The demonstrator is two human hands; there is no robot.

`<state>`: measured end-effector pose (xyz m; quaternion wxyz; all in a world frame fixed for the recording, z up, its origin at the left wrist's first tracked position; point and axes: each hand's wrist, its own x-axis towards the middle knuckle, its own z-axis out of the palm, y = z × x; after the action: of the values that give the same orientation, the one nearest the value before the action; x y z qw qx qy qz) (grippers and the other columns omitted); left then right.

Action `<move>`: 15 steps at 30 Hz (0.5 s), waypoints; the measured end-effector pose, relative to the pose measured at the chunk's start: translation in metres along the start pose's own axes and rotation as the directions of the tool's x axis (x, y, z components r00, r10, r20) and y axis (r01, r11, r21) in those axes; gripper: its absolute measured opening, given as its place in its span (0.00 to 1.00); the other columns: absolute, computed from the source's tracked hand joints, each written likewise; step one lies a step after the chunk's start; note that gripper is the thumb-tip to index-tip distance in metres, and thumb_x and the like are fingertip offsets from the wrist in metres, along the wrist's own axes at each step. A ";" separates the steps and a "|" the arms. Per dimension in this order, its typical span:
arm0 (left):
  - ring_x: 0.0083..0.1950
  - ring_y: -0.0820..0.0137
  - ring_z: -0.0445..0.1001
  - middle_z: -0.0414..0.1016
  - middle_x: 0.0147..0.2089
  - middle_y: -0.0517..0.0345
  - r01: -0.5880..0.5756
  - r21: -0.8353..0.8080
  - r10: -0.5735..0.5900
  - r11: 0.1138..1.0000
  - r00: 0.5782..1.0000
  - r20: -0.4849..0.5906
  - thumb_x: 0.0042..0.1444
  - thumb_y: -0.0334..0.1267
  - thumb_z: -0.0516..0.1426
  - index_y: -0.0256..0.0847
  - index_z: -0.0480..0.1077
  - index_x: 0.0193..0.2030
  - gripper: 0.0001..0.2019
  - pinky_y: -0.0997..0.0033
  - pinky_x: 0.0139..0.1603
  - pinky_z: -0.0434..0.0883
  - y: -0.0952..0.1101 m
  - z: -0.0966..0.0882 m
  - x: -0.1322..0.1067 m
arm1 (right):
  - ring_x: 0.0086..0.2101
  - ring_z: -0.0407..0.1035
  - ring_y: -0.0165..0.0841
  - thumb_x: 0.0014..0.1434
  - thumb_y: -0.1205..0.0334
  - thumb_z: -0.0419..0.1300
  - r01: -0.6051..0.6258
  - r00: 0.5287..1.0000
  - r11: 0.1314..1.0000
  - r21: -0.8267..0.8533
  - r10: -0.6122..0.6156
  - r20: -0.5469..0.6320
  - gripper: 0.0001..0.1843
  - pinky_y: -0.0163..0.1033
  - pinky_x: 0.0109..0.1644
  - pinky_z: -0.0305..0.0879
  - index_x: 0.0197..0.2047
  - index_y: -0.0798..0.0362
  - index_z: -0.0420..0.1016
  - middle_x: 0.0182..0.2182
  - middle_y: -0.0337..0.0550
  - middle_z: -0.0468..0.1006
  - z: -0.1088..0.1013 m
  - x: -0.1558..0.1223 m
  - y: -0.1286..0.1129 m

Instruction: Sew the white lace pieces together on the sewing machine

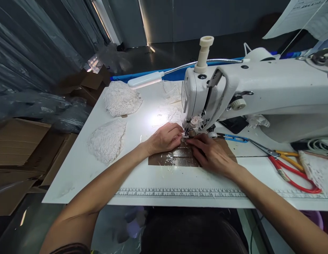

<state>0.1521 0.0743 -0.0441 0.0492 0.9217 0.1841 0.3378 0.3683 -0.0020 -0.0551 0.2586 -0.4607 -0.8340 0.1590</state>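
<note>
A white sewing machine (222, 91) stands on the right of the table, its presser foot (190, 132) just beyond my fingertips. My left hand (166, 137) is closed, fingers pressed on a small piece of white lace (184, 137) at the foot. From the other side my right hand (210, 151) pinches the edge of the same lace with thumb and index finger. Both hands rest over a brown taped sheet (177, 158) strewn with white scraps. More white lace (169, 114) lies behind my left hand, under the lamp light.
Two lace piles (108, 141) (123, 98) lie on the left of the table. Red-and-orange-handled scissors (293, 169) and blue snips (235, 138) lie at right. A lamp (145, 80) hangs over the back. Cardboard boxes (21, 141) stand left, and a printed ruler (179, 193) runs along the front edge.
</note>
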 end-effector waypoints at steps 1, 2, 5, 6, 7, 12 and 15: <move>0.40 0.70 0.73 0.74 0.39 0.52 -0.018 0.008 0.018 1.000 1.000 0.015 0.62 0.30 0.52 0.37 0.65 0.34 0.05 0.67 0.39 0.73 0.000 0.000 -0.001 | 0.45 0.68 0.43 0.62 0.65 0.51 0.024 1.000 1.000 -0.013 -0.024 0.006 0.19 0.51 0.50 0.69 0.55 0.53 0.72 0.46 0.55 0.69 0.001 0.000 -0.001; 0.39 0.71 0.73 0.75 0.39 0.53 -0.037 0.018 0.037 0.999 0.999 0.039 0.61 0.30 0.52 0.37 0.65 0.34 0.05 0.68 0.39 0.73 0.000 0.001 -0.002 | 0.46 0.67 0.44 0.62 0.65 0.51 0.041 0.999 0.999 -0.024 -0.041 0.009 0.19 0.52 0.50 0.69 0.55 0.53 0.73 0.46 0.55 0.69 0.001 0.000 -0.001; 0.39 0.71 0.74 0.76 0.38 0.56 -0.072 0.042 0.067 0.996 0.990 0.122 0.61 0.30 0.52 0.37 0.68 0.37 0.04 0.67 0.42 0.72 0.000 0.001 -0.005 | 0.46 0.67 0.44 0.62 0.66 0.52 0.053 0.999 0.998 -0.027 -0.053 0.000 0.18 0.53 0.50 0.70 0.53 0.53 0.75 0.45 0.56 0.69 0.002 -0.001 -0.002; 0.39 0.71 0.74 0.77 0.38 0.56 -0.073 0.044 0.066 0.996 0.988 0.141 0.61 0.31 0.53 0.38 0.69 0.38 0.04 0.66 0.43 0.71 -0.001 0.001 -0.006 | 0.46 0.67 0.44 0.62 0.66 0.52 0.051 0.999 0.998 -0.021 -0.051 -0.008 0.18 0.53 0.50 0.70 0.53 0.53 0.75 0.45 0.56 0.69 0.002 -0.001 -0.003; 0.40 0.71 0.74 0.77 0.39 0.56 -0.069 0.043 0.062 0.997 0.986 0.153 0.61 0.31 0.53 0.38 0.69 0.39 0.04 0.66 0.43 0.71 -0.001 0.001 -0.007 | 0.46 0.67 0.43 0.62 0.66 0.52 0.050 0.999 0.999 -0.013 -0.050 -0.015 0.18 0.53 0.50 0.70 0.53 0.53 0.75 0.46 0.56 0.69 0.002 -0.001 -0.002; 0.40 0.70 0.74 0.78 0.42 0.55 -0.043 0.049 0.035 0.998 0.985 0.167 0.62 0.32 0.53 0.38 0.71 0.38 0.05 0.65 0.44 0.69 0.000 0.002 -0.009 | 0.47 0.67 0.43 0.63 0.66 0.52 0.059 0.998 0.998 0.009 -0.059 -0.033 0.18 0.54 0.51 0.70 0.53 0.50 0.74 0.46 0.54 0.71 0.002 -0.001 -0.001; 0.39 0.71 0.74 0.78 0.43 0.56 -0.036 0.093 0.021 0.995 0.988 0.153 0.63 0.32 0.53 0.38 0.71 0.37 0.06 0.65 0.43 0.68 0.002 0.002 -0.009 | 0.46 0.67 0.43 0.63 0.66 0.52 0.066 0.997 0.998 0.003 -0.065 -0.035 0.17 0.54 0.51 0.70 0.52 0.51 0.75 0.45 0.54 0.71 0.003 -0.001 -0.002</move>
<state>0.1478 0.0695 -0.0511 0.0140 0.9487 0.1826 0.2578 0.3657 -0.0034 -0.0570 0.2793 -0.4353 -0.8437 0.1439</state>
